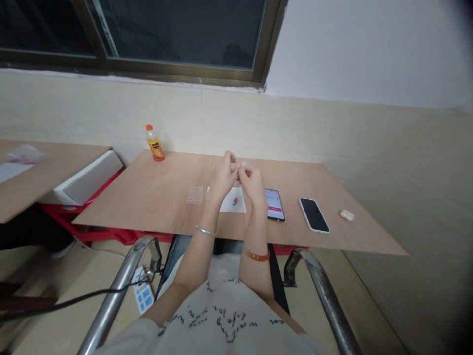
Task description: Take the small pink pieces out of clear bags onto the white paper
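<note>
Both of my hands are raised over the far half of the table, with their fingertips meeting. My left hand (225, 175) and my right hand (252, 181) pinch something tiny and clear between them, too small to name. Beneath them lies a white sheet of paper (240, 206), and a small dark pink piece (235, 201) rests on it. Left of the paper is a flat clear plastic bag (195, 194). Close to my right forearm, a phone with a lit screen (274, 204) lies partly covered by that arm.
A second phone (314, 215) with a dark screen and a white earbud case (347, 215) lie to the right. An orange drink bottle (155, 144) stands at the back left. Metal armrests (121, 291) flank me. Another table (55, 167) is at the left, beside a long white box (88, 178).
</note>
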Demonstrator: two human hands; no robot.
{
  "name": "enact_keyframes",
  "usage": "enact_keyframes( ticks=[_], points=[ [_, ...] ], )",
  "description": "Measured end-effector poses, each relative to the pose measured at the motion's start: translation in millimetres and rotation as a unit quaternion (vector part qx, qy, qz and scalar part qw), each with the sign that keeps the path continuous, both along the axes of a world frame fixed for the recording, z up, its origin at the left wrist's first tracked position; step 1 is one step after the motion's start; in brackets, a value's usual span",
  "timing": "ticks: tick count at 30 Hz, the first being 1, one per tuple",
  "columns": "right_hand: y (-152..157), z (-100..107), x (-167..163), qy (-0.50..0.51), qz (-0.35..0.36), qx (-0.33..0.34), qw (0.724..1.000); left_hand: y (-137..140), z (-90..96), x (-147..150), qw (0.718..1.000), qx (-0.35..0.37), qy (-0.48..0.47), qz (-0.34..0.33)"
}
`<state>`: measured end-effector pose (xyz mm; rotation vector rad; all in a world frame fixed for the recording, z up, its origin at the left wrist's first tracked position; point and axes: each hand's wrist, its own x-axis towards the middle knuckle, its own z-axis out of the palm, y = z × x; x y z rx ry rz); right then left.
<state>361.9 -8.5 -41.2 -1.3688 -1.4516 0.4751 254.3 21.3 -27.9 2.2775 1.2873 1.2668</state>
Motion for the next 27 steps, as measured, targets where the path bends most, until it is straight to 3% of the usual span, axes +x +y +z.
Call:
enact_keyframes(
  ticks=[5,9,13,16,19,22,27],
  points=[
    [7.9,17.3,-3.2,0.012,-0.077,0.053,0.995,12.3,22.0,12.8,0.999,-0.035,-0.029,0.018],
    [3.0,6.7,-5.2,0.063,-0.106,0.056,0.991,12.5,27.6,15.5,0.998,-0.057,-0.008,0.000],
    [5.1,-8.4,-12.1,0.210,-0.085,-0.010,0.974,8.5,15.0,18.8,0.999,-0.033,-0.029,-0.008],
    [10.8,-13.6,-17.0,0.288,-0.019,-0.069,0.955,8.2,-2.8,18.5,0.997,-0.038,-0.069,-0.002],
    [14.5,-16.9,-16.8,0.338,0.055,-0.098,0.934,11.9,-22.1,14.2,0.996,-0.039,-0.072,-0.037],
    [14.5,-21.8,-13.4,0.457,0.090,-0.080,0.881,17.9,-40.2,7.7,0.992,-0.050,-0.059,-0.099],
    [15.0,-32.2,-13.3,0.675,0.111,-0.108,0.722,22.2,-58.4,-1.0,0.976,-0.107,-0.048,-0.182]
  ],
)
